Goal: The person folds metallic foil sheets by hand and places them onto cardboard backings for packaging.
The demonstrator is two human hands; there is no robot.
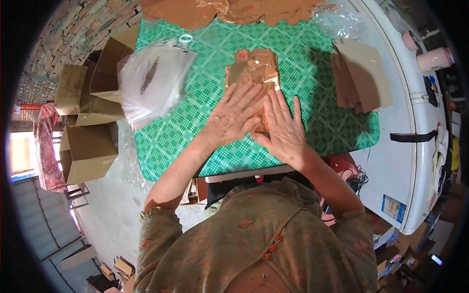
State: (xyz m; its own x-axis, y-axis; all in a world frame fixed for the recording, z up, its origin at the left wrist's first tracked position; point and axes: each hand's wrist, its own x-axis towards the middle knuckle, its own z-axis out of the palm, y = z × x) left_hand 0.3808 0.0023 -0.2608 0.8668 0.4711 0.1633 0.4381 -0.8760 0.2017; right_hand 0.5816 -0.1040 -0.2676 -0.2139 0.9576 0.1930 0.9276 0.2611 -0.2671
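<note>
A shiny copper-coloured foil piece (254, 68), folded into a long shape with scalloped top edges and a small red spot, lies on the green checked tablecloth (210, 63). My left hand (229, 115) rests flat on its lower left part, fingers stretched out. On the lower right edge lies my right hand (283, 122), its fingers extended and slightly apart. Both palms face down, with the thumbs pointing toward each other. The foil's lower part is partly hidden beneath my hands.
Clear plastic bags (156, 78) are stacked at the left, near a white ring (185, 38). Brown card sheets (361, 73) lie at the right. More copper foil (268, 10) and clear plastic (337, 19) are at the far edge. Open cardboard boxes (90, 151) stand left.
</note>
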